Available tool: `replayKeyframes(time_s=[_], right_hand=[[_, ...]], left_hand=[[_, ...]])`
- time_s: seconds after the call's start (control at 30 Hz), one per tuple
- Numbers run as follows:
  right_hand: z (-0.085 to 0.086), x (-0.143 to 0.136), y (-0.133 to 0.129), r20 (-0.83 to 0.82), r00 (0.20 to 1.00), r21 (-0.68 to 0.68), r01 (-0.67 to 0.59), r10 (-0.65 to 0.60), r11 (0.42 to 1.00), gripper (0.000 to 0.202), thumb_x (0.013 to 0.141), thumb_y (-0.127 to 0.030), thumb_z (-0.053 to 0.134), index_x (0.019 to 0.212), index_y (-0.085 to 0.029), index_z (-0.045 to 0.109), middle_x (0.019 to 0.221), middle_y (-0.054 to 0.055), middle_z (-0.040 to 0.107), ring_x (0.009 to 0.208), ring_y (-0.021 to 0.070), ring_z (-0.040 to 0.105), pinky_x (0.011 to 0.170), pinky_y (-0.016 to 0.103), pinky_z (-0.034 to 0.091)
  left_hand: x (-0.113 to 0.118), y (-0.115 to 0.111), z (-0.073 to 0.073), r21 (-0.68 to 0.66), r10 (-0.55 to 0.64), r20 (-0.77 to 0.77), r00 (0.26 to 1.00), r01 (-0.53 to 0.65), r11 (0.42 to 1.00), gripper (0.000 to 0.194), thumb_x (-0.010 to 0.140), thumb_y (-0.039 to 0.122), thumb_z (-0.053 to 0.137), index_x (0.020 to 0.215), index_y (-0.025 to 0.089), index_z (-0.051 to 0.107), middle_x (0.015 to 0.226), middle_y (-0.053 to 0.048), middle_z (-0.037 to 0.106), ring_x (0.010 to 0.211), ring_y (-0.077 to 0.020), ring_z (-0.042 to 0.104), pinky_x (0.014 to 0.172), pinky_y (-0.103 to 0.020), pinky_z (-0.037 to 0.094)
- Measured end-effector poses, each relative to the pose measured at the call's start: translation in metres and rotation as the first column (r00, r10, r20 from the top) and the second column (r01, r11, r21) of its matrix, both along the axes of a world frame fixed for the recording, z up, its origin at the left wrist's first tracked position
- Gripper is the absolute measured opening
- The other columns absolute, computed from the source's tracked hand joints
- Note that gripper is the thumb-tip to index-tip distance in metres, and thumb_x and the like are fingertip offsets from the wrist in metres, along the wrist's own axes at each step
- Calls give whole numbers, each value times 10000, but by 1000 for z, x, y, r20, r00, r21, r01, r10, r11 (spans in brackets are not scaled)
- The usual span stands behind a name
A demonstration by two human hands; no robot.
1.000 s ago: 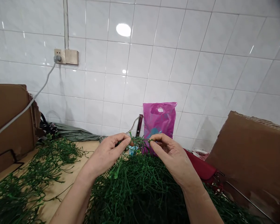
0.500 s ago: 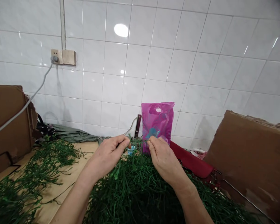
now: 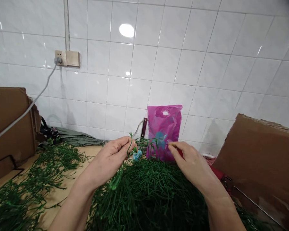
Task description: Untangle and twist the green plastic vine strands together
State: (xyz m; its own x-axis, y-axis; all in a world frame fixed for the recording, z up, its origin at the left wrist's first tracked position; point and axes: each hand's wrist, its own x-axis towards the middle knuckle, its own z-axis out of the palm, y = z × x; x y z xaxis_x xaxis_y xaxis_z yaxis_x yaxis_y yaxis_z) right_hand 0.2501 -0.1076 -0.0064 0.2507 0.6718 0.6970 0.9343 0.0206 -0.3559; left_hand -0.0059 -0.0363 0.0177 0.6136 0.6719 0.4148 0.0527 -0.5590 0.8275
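Thin green plastic-looking stems (image 3: 144, 141) are pinched in my left hand (image 3: 117, 155), their ends reaching right, toward the purple bag. My right hand (image 3: 189, 160) is apart from them, in front of the bag's lower right side. Its thumb and index finger are pressed together, and what they hold, if anything, is too small to make out. Below both hands lies a large heap of green stems (image 3: 154, 186). A small blue patterned thing (image 3: 137, 155) shows just right of my left fingertips.
The purple bag (image 3: 164, 128) stands against the tiled wall. Another green pile (image 3: 53, 166) lies on the tan surface (image 3: 62, 189) at left. Cardboard pieces (image 3: 9, 118) stand left and right (image 3: 262, 157). A grey cable (image 3: 36, 99) hangs from the wall socket (image 3: 60, 57).
My right hand has moved right, away from my left hand, which stays near the same spot. The stems at my left hand now spread out more visibly.
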Motion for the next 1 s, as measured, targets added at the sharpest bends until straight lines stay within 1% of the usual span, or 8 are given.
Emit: replayKeyframes(time_s=[0.07, 0.17, 0.33, 0.43, 0.6, 0.7, 0.83, 1.0], right_hand=[[11, -21, -5, -165, 977, 101, -122, 138, 987, 399, 971, -485, 448, 1082, -216, 721, 1140, 107, 746, 1103, 277, 665, 968, 433, 476], [20, -45, -7, -331, 871, 148, -332, 363, 932, 431, 956, -548, 497, 1193, -250, 698, 1235, 79, 717, 1167, 252, 644, 976, 408, 503], [12, -57, 1, -455, 724, 138, -517, 518, 845, 291, 945, -470, 559, 1035, -242, 717, 1047, 46, 748, 1038, 222, 672, 880, 352, 538], [8, -55, 5, -390, 777, 115, -491, 494, 863, 239, 966, -415, 534, 978, -235, 691, 1020, 47, 729, 1019, 220, 657, 861, 342, 520], [8, -43, 5, -114, 881, -57, -467, 459, 882, 229, 1007, -327, 458, 919, -240, 650, 967, 38, 700, 936, 203, 631, 854, 333, 469], [3, -35, 12, 25, 948, -37, -316, 317, 948, 254, 1010, -299, 399, 830, -239, 568, 836, 32, 647, 802, 202, 590, 769, 332, 435], [-12, -30, 28, 18, 990, 66, -139, 138, 988, 289, 1024, -312, 316, 752, -262, 401, 630, -22, 472, 581, 184, 437, 603, 318, 334], [-23, -34, 43, -44, 997, 112, -65, 70, 992, 294, 1014, -348, 284, 733, -269, 321, 610, -45, 389, 551, 164, 365, 568, 307, 283]], left_hand=[[4, 3, -2, 4, -6, -21, 1000, 7, 1000, 374, 981, 501, 416, 842, 185, 560, 729, 27, 387, 662, -135, 314, 619, -255, 305], [10, 2, -2, -3, -42, -32, 999, 42, 999, 364, 986, 481, 403, 828, 185, 543, 742, 24, 397, 675, -137, 341, 629, -253, 314], [14, -1, -3, 21, -36, -45, 998, 37, 999, 357, 984, 461, 398, 790, 192, 529, 745, 20, 413, 679, -143, 366, 632, -251, 322], [11, 2, -4, 23, -20, -40, 999, 21, 1000, 358, 978, 466, 403, 799, 193, 551, 734, 21, 424, 678, -146, 373, 643, -254, 329], [9, 4, -6, 30, 19, -47, 999, -17, 999, 368, 976, 472, 410, 796, 196, 574, 733, 18, 466, 716, -156, 427, 681, -260, 341], [17, 0, -10, 78, 23, -119, 993, -14, 997, 361, 982, 456, 403, 804, 206, 593, 745, 16, 519, 750, -169, 474, 706, -269, 349], [35, -6, -17, 139, 50, -187, 981, -24, 990, 341, 996, 420, 377, 784, 218, 551, 736, 25, 537, 750, -171, 485, 705, -280, 329], [49, -10, -22, 150, 76, -205, 976, -45, 988, 347, 1007, 418, 348, 761, 216, 486, 726, 22, 522, 732, -175, 475, 682, -296, 303]])
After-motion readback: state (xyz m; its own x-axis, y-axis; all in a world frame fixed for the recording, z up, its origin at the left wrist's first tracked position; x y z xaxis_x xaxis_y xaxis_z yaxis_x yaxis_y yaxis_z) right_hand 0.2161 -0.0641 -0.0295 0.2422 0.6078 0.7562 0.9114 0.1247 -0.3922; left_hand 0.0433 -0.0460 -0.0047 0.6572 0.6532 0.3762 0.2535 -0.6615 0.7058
